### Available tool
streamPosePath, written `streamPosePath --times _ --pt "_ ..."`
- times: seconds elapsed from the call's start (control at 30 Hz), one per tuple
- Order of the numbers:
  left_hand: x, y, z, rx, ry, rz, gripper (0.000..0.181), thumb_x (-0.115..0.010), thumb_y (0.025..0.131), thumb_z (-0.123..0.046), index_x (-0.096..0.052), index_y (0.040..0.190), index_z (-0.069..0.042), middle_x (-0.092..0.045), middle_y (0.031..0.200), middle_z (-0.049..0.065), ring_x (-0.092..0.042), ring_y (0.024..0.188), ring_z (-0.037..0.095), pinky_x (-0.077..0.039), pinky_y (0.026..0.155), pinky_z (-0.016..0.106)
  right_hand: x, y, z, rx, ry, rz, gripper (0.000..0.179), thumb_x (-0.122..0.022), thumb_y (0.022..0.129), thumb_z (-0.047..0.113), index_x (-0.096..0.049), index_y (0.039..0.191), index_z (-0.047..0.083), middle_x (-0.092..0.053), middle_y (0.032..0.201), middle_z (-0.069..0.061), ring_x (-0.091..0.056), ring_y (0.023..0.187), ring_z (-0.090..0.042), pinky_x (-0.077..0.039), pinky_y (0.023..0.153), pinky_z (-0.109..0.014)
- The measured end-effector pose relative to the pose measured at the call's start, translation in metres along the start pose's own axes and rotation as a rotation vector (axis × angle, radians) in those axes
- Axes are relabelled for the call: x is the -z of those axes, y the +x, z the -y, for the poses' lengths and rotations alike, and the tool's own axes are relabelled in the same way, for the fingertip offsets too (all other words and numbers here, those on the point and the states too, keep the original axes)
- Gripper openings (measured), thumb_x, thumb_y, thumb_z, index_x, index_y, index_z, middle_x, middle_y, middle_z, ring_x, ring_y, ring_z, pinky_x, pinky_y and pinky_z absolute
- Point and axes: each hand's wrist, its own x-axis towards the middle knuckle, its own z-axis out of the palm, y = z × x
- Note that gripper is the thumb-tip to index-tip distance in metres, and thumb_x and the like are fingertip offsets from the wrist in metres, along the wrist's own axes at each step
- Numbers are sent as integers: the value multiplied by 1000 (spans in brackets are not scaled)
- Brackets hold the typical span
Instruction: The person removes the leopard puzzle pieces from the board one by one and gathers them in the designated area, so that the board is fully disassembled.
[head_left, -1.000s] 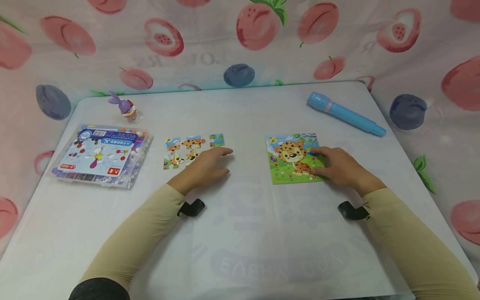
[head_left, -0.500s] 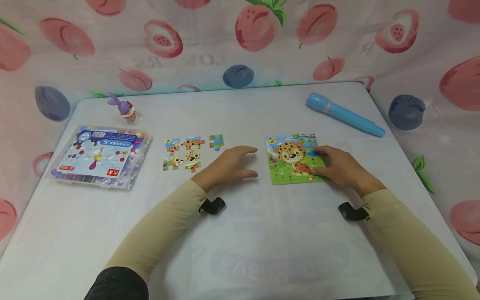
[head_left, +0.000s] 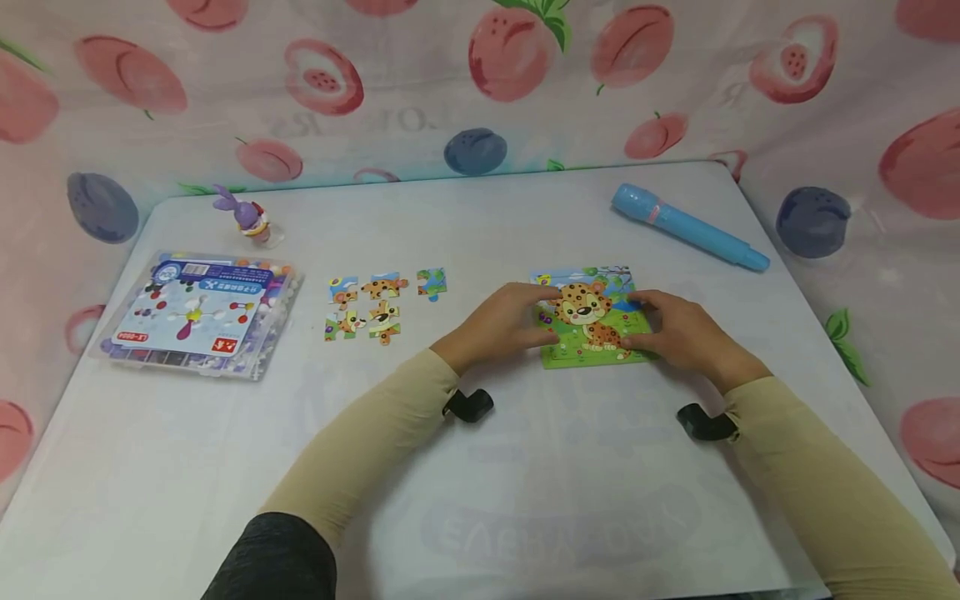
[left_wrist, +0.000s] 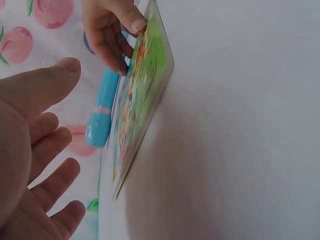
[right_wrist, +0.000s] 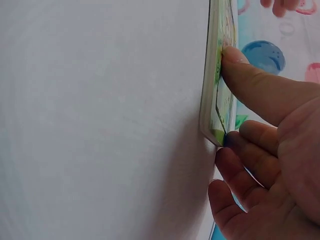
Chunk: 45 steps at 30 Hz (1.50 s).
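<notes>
A square jigsaw puzzle board (head_left: 581, 342) with a cartoon leopard on green and blue lies right of the table's middle. My right hand (head_left: 686, 335) grips its right side, the thumb (right_wrist: 242, 70) on the picture face and the other fingers curled near the edge and corner. At the opposite side, my left hand (head_left: 501, 327) is spread with thumb and index finger apart, overlapping the board's left edge in the head view. In the left wrist view its palm (left_wrist: 15, 150) holds nothing. Several loose jigsaw pieces (head_left: 385, 286) lie in two rows left of the hands.
A clear plastic case (head_left: 198, 308) of small coloured parts sits at the left. Behind it stands a purple rabbit-eared figurine (head_left: 247, 215). A blue tube-shaped object (head_left: 690, 227) lies at the back right of the white table (head_left: 525, 467). A fruit-patterned cloth (head_left: 405, 67) hangs behind.
My left hand has moved right, from over the loose pieces to the board's left edge, uncovering those pieces. My right hand and the board have stayed in place.
</notes>
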Motion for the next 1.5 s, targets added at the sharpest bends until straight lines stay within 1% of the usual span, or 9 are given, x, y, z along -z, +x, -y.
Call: streamPosePath --times 0.17,0.3,0.5,0.67,0.77,1.0,1.17,1.37,1.5 --pt "-5 17 -9 40 1 39 65 -75 92 -32 -50 147 -9 -53 146 5 -46 134 23 -32 113 32 0 0 0 10 -5 2 80 -74 91 39 -38 149 -1 -36 150 -32 -26 140 -51 -24 111 -65" --pt "-10 28 -13 64 -6 57 65 -74 92 -32 -49 149 -11 -51 147 4 -44 136 21 -32 113 31 0 1 0 19 -6 0 79 -75 91 38 -39 149 -2 -37 150 -32 -27 140 -51 -24 110 -65" --pt "-19 43 -15 71 -21 57 64 -75 92 -32 -51 147 -10 -54 145 4 -45 136 20 -33 111 27 1 0 -1 30 -15 -11 75 -75 91 34 -41 148 -2 -40 147 -32 -30 139 -51 -26 109 -65" --pt "-26 55 -15 67 -21 87 64 -74 93 -30 -48 149 -12 -52 147 2 -44 137 17 -34 110 24 1 0 -1 38 -11 -19 74 -75 91 33 -41 148 -2 -42 146 -32 -31 138 -51 -26 109 -65" --pt "-29 60 -17 82 -15 101 65 -73 93 -29 -47 151 -12 -52 147 0 -43 137 17 -34 110 24 1 0 0 40 -5 -17 74 -74 92 33 -41 148 -2 -42 146 -32 -31 138 -51 -26 109 -65" --pt "-35 70 -21 109 -3 128 63 -72 94 -29 -47 150 -11 -55 144 1 -45 135 16 -33 110 23 1 0 -1 40 2 -15 75 -75 91 34 -41 148 -2 -42 146 -32 -31 138 -51 -26 109 -65" --pt "-41 73 -22 129 36 136 63 -71 94 -34 -48 149 -12 -54 145 0 -43 137 18 -34 110 25 1 0 -1 40 6 -15 74 -74 92 33 -41 148 -1 -41 147 -31 -30 139 -51 -26 110 -65" --pt "-49 71 -23 122 97 98 57 -69 96 -37 -53 144 -11 -57 141 1 -45 135 20 -34 110 29 1 0 0 42 3 -12 74 -74 91 34 -41 148 -1 -41 147 -31 -30 139 -51 -26 110 -64" --pt "-51 68 -26 116 77 68 53 -70 96 -34 -57 141 -11 -58 140 2 -45 135 22 -34 111 33 1 0 0 41 1 -11 74 -74 92 33 -41 148 -2 -41 148 -31 -30 139 -51 -26 110 -64"
